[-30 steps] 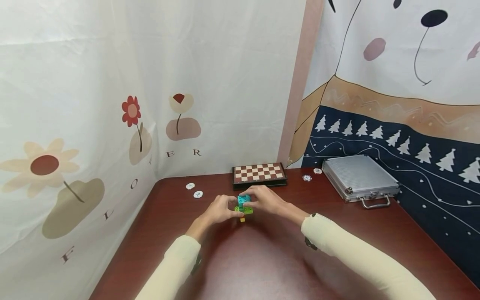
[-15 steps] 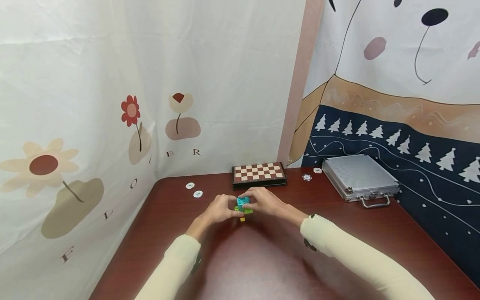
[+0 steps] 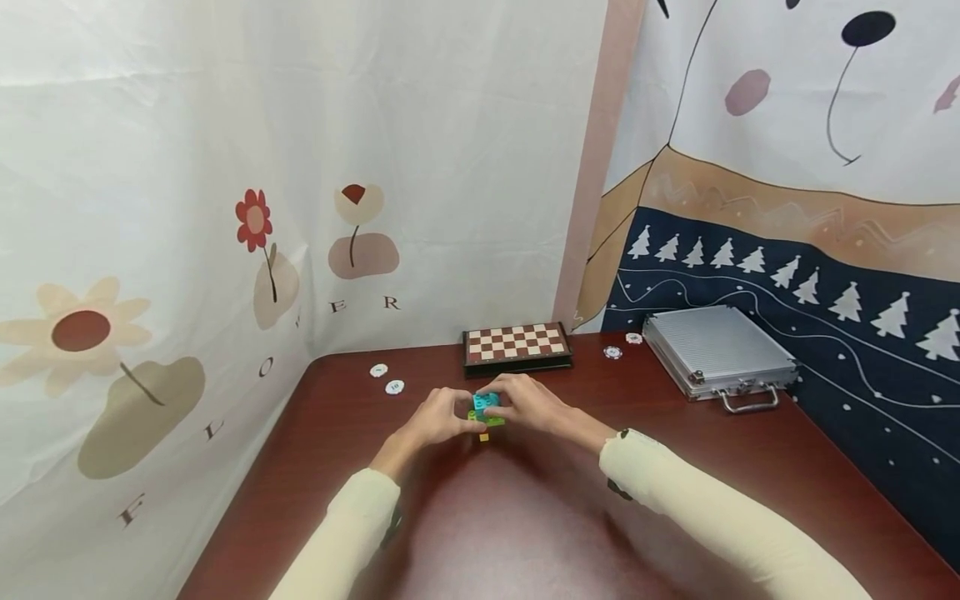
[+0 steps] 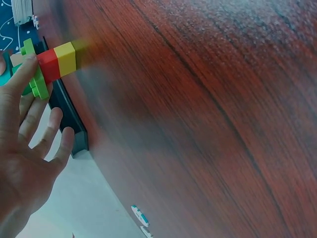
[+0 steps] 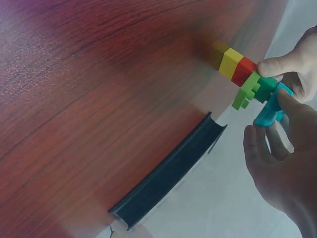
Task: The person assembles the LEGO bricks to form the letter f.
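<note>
While both hands meet over the middle of the table [image 3: 525, 517], I note a small stack of toy bricks [image 3: 485, 412] standing on the wood between them, a yellow brick at its foot, a red one above it, then green pieces and a turquoise brick on top. My left hand [image 3: 438, 419] holds the stack from its side; the left wrist view shows one finger laid against the red and green pieces while the other fingers [image 4: 47, 131] are spread and loosely extended, clear of the bricks. My right hand [image 3: 528, 402] pinches the upper part: in the right wrist view the turquoise brick [image 5: 270, 110] sits between its fingers, and a thumb [image 5: 277, 67] presses on the red and green pieces from the far side. Whether the yellow brick actually touches the table I cannot tell. Behind the hands lies a folded chessboard [image 3: 516, 346], with two white chips [image 3: 386, 379] to its left and two more chips [image 3: 622, 346] to its right. A closed aluminium case [image 3: 716, 354] rests near the right-hand wall hanging.
</note>
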`<state>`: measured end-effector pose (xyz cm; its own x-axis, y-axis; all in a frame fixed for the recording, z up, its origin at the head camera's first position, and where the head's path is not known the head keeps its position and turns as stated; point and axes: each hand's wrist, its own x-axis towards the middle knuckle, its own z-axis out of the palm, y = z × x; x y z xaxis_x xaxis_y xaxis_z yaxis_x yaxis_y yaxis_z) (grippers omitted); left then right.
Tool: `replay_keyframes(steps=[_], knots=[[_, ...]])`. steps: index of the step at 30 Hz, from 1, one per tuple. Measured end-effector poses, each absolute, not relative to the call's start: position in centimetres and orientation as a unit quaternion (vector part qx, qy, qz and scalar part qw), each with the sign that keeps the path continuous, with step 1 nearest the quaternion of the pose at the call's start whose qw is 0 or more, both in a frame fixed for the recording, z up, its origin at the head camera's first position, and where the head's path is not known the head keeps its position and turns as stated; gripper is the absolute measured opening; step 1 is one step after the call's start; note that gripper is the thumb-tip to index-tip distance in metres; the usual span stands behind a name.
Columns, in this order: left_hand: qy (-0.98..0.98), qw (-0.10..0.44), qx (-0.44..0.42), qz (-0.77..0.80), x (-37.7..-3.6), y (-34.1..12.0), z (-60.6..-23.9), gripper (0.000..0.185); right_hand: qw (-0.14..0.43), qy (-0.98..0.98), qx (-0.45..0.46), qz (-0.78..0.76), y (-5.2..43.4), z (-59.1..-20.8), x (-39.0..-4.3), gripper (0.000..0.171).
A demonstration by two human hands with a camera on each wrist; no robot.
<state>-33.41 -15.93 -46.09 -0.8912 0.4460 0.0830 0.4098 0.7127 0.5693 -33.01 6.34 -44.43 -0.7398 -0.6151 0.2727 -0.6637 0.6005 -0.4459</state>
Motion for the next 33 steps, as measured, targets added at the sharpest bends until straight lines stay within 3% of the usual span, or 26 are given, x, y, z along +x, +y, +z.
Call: replay_keyframes(steps=[22,33], knots=[[0.924,0.042,0.233,0.301,-33.69,-15.78,-46.1,0.039,0.058,-0.908,0.338,0.241,6.51,-44.3,-32.92,0.035],[0.925,0.043,0.231,0.298,-33.73,-15.97,-46.15,0.044,0.076,-0.912,0.349,0.203,6.5,-44.47,-32.98,0.035]])
